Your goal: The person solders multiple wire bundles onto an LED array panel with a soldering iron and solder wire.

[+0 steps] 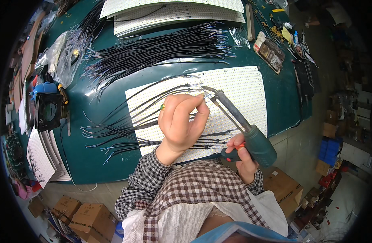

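The left hand [181, 119] is pinching a thin wire [207, 96] over a white panel [242, 87] on the tabletop [85, 168], while the right hand [245, 163] is gripping a green-handled soldering gun [234, 110].

- Bright, even light on the white panel [242, 87] beneath the left grip [182, 119].
- Pale glare on the worktop [91, 168] just beyond the left grip.
- Dimmer floor [344, 204] well right of the right grip [246, 158].
- Both grips fairly sharp; blue fabric [246, 233] below them soft.
- Far from the grips, edges bend toward a black rim.
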Motion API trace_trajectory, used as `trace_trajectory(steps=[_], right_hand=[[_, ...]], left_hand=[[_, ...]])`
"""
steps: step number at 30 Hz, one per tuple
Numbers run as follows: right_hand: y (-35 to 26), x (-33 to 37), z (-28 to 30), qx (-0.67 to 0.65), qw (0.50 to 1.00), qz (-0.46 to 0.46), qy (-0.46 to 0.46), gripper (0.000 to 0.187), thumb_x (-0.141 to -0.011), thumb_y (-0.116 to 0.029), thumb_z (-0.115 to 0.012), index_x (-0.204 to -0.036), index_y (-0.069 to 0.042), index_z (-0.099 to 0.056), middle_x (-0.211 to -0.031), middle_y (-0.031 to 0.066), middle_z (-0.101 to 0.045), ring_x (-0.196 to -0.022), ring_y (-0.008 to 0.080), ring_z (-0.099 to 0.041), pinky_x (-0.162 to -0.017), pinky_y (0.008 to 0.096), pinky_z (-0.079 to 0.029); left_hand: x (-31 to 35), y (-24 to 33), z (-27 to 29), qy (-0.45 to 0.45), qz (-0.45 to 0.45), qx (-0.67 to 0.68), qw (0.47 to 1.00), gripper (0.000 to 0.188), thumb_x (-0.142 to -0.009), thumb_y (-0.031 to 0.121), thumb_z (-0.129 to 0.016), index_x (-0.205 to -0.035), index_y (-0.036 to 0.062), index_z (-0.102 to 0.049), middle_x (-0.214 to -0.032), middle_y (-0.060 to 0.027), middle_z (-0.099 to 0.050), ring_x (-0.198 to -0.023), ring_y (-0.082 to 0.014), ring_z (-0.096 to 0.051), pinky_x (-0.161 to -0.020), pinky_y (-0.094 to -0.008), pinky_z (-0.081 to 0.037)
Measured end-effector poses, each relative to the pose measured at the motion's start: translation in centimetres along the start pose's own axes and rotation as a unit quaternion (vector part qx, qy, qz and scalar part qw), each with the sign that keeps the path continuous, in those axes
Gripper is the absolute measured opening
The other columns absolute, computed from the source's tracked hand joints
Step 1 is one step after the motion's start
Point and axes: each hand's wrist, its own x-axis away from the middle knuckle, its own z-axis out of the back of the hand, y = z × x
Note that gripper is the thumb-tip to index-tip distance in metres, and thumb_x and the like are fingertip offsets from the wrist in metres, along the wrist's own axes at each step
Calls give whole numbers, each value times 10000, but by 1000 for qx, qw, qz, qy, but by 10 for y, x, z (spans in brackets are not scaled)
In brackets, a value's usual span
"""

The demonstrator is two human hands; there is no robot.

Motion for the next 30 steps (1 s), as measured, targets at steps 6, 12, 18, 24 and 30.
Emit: trace_trajectory(steps=[6,12,18,24,30], right_hand=[[-2,-1,-2,6,1000,-5,-2,233,-858,-131,-528,-1021,36,-523,-945,170,-564,-782,208,-579,-745,330,-488],[0,-1,-1,2,1000,-5,-5,234,-858,-125,-525,-1027,37,-521,-951,166,-560,-789,211,-578,-749,332,-490],[1,0,0,-1,1000,-2,-6,240,-861,-123,-526,-1039,38,-521,-954,160,-560,-799,211,-581,-757,339,-491],[-1,-1,-1,2,1000,-10,-5,237,-860,-120,-527,-1036,38,-522,-955,161,-564,-798,211,-584,-756,335,-493],[-1,-2,-1,9,1000,-7,-5,235,-859,-118,-526,-1032,40,-524,-952,171,-572,-788,207,-585,-741,329,-497]], left_hand=[[0,1,0,1,-3,-9,1000,267,-676,-106,-704,-889,22,-607,-754,-64,-598,-600,-138,-517,-483,-234,-397],[0,0,0,0,-11,-12,1000,273,-670,-110,-703,-889,23,-608,-754,-64,-599,-597,-139,-516,-482,-237,-398],[0,0,0,-1,-11,-29,1000,281,-665,-115,-700,-890,24,-606,-751,-63,-597,-592,-141,-514,-481,-239,-396],[-1,1,0,-5,-21,-38,999,289,-658,-116,-703,-891,27,-606,-750,-62,-596,-592,-146,-516,-486,-243,-406],[-1,0,0,-1,-25,-37,999,293,-654,-117,-706,-889,27,-608,-751,-60,-596,-597,-149,-521,-490,-243,-411]])
